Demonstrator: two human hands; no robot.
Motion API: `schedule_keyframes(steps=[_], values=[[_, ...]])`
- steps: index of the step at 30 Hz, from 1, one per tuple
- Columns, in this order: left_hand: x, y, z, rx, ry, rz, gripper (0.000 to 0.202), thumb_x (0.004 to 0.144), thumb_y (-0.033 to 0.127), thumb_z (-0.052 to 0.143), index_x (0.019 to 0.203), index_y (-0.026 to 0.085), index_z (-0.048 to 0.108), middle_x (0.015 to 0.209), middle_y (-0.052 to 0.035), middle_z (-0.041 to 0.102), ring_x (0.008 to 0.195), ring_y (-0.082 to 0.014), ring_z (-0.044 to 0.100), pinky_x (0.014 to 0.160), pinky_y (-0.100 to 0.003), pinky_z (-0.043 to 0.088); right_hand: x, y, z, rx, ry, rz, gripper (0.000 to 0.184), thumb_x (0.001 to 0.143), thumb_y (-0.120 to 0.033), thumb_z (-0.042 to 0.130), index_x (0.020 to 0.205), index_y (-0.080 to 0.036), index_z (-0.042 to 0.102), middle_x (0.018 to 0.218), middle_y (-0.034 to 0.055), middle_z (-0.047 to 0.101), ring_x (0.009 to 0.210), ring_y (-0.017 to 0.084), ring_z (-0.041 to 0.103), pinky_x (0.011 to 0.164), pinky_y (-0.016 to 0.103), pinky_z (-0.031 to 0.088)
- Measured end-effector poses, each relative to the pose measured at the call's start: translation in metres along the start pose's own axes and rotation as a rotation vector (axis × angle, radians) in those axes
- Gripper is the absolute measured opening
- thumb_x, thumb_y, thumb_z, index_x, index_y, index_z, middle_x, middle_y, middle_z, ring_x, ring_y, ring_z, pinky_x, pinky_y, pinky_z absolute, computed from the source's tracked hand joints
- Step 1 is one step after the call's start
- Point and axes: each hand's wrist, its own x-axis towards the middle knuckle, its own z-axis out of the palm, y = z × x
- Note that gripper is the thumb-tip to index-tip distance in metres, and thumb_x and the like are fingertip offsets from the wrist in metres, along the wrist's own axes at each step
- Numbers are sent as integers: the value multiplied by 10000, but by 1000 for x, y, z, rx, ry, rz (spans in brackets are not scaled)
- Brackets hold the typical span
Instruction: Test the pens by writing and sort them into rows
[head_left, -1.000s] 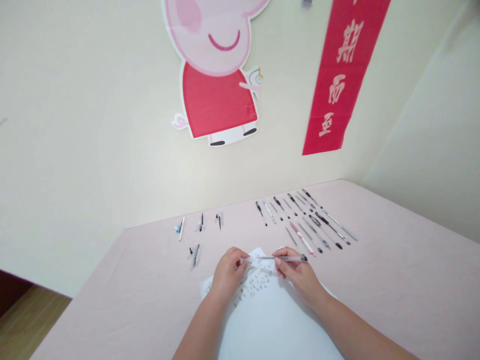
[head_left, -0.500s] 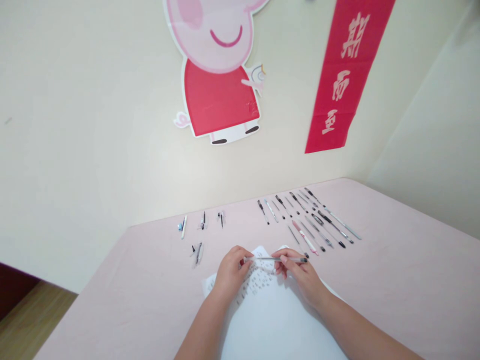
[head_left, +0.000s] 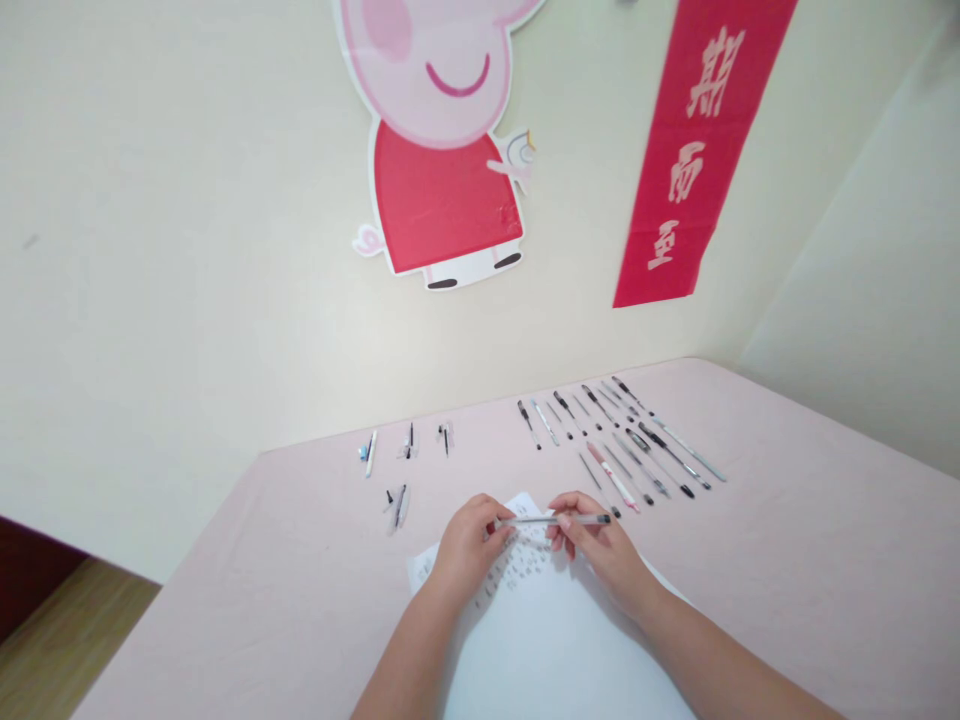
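A slim see-through pen [head_left: 533, 520] with a black end lies almost level between my two hands, above a sheet of paper [head_left: 570, 640] with small dark marks on its upper part. Its left end is pinched between the thumb and fingers of my left hand [head_left: 474, 540]. My right hand [head_left: 592, 540] grips it near the black end, which sticks out to the right past the fingers. The fingers partly cover the pen, so I cannot tell whether it is in one piece.
Pens and refills lie in two rows at the right back, among them a pink-and-white pen [head_left: 613, 478]. Small groups of pen parts [head_left: 399, 507] and a white pen [head_left: 371, 453] lie at the left. A pink cloth [head_left: 300, 600] covers the table, which meets a wall behind.
My hands are slightly closer together, and the pen's black end has shifted a little left towards my left hand. Both hands keep their hold. The camera view has shifted slightly.
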Motion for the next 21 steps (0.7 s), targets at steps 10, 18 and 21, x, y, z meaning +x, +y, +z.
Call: schedule_keyframes(steps=[10,18,21], values=[[1,0,-2,-30,-16,26,94,762,217,601,807,185,677,740,-22,571,697,-140,524,647,-240,403,4,2,-3,-27,66,14,369,704,-520,660,742,-163,579,552,-17,533,475,103,462,466,243,372],[1,-4,-1,-51,26,25,147,763,168,578,852,198,692,798,-27,563,688,-128,527,654,-242,422,1,-2,-3,37,20,63,380,727,-516,640,816,-147,660,655,35,601,571,138,527,510,256,404],[0,-3,-4,-39,36,20,152,763,155,575,850,194,694,806,-33,573,709,-135,534,667,-248,424,0,-3,-2,84,0,51,403,785,-529,567,845,-144,673,724,73,633,651,172,578,526,263,423]])
